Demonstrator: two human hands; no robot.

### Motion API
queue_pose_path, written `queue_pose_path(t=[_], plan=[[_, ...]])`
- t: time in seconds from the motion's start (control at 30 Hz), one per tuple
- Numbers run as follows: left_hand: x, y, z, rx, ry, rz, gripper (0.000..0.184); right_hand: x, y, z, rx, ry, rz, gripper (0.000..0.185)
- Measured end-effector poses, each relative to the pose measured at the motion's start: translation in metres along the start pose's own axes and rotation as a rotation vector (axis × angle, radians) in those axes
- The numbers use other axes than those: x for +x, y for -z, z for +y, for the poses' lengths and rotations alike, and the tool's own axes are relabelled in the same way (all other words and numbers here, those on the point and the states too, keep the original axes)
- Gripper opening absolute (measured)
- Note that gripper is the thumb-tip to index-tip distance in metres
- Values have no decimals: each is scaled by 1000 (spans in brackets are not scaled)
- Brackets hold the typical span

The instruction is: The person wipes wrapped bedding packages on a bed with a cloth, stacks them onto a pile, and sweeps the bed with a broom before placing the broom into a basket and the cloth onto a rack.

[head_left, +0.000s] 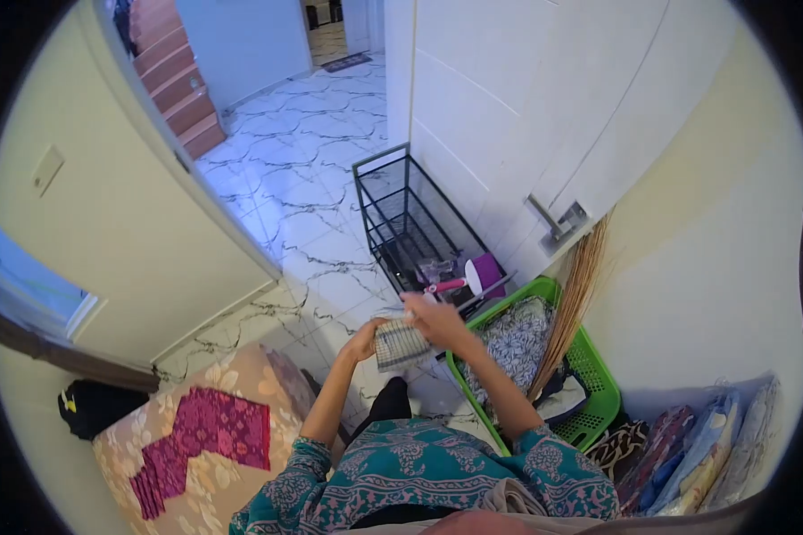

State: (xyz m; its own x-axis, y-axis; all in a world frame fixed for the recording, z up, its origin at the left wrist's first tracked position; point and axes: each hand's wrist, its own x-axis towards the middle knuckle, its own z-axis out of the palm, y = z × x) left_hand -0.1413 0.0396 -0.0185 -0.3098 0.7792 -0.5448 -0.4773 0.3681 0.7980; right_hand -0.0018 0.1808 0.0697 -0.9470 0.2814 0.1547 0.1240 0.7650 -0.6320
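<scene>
A small folded checked cloth [401, 344] hangs between my two hands in front of my body. My left hand [363, 341] is closed on its left edge, with the fingers at the top corner. My right hand [434, 321] is at the cloth's upper right, fingers bent; whether it grips the cloth is hard to tell, as the hand is slightly blurred. Just beyond my hands stands a black wire rack [408, 207] holding a purple and white item [484, 275] with a pink handle. Beside my right forearm is a green basket [604, 390] with patterned cloth [519, 339] inside.
A straw broom [573, 312] leans over the basket by the open white door [509, 98]. Folded magenta cloth [219, 430] lies on the bed [120, 446] at left, near a black bag [107, 407]. Wrapped garments [700, 450] stand at lower right. Stairs [174, 85] are beyond the doorway.
</scene>
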Motion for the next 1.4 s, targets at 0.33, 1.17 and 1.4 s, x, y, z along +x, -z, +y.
queue_pose_path(t=[0.33,1.17,1.4], plan=[[219,19,88,-532,-58,-170,39,-2,7,89,98,-373,538,26],[95,-59,-45,502,-269,-48,41,-321,-100,206,84,-1239,1039,51],[-58,-147,-90,346,-242,-301,59,-347,-78,123,57,-672,1043,39]])
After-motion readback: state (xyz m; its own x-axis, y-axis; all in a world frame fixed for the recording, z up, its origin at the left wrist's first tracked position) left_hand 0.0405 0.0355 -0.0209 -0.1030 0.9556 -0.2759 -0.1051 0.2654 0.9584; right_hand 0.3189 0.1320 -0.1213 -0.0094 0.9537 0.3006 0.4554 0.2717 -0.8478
